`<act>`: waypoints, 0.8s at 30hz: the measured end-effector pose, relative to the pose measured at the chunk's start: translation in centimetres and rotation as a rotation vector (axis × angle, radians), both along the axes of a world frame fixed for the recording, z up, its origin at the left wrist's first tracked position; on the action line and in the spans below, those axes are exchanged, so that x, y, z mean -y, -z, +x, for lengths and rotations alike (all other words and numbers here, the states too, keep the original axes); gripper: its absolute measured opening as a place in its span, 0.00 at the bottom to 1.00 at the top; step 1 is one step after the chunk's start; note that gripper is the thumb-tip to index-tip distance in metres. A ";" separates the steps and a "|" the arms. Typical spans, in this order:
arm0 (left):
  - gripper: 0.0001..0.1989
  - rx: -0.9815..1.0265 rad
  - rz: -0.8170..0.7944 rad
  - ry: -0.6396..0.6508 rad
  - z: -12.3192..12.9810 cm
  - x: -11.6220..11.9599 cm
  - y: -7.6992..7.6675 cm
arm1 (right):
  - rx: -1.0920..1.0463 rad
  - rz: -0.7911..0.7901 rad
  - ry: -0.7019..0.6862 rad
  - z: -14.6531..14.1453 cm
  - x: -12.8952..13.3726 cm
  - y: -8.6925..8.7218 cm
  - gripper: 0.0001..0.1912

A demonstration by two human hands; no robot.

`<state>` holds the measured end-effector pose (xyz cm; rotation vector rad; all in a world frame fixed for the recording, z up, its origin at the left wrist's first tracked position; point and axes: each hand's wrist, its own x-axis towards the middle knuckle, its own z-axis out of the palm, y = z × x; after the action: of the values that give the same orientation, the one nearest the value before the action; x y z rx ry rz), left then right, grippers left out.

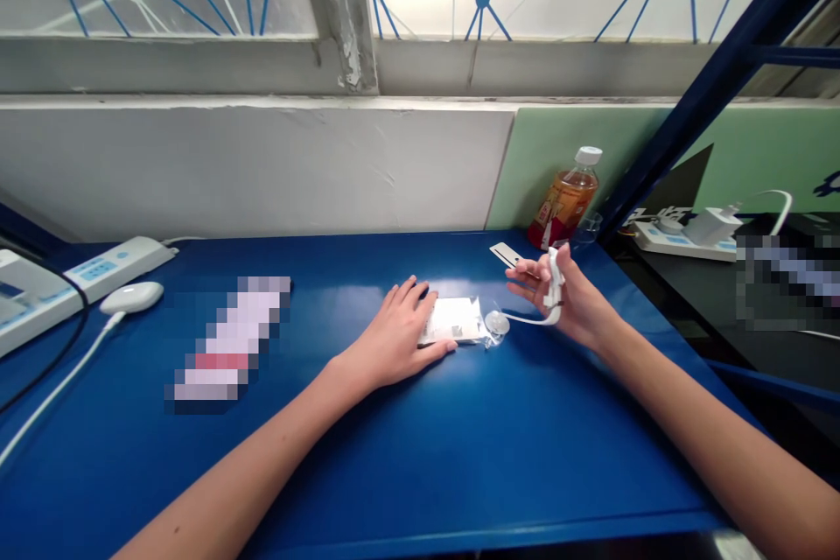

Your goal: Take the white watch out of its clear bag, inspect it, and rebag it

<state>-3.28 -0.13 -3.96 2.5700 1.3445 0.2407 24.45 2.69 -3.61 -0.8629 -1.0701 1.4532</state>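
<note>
My left hand (400, 332) lies spread with its palm over one end of a small white packet (454, 320) in clear plastic, thumb along its near edge. Raised over the blue table, my right hand (568, 293) pinches a folded bundle of white cable (555, 278) between thumb and fingers. From that bundle the cable runs left to a round white disc (497, 323) in clear wrap, which rests on the table right beside the packet. The disc looks like a charging pad. Behind my right fingers is a white card (505, 255) with a dark stripe, partly hidden.
A bottle of orange-red drink (565, 197) stands at the back right, near a blue metal post (675, 96). To the left are a blurred-out flat object (236, 332), a white computer mouse-like device (132, 297) on a cable, and a power strip (98, 280).
</note>
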 end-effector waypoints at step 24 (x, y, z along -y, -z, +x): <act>0.09 0.861 0.197 0.190 4.3 2.1 -1.1 | -0.477 -0.309 -0.184 -2.2 2.3 -2.7 0.18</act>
<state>1.06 -2.23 -2.88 2.2369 0.7651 1.3062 22.27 0.37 -0.90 -0.5887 -0.5851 1.8938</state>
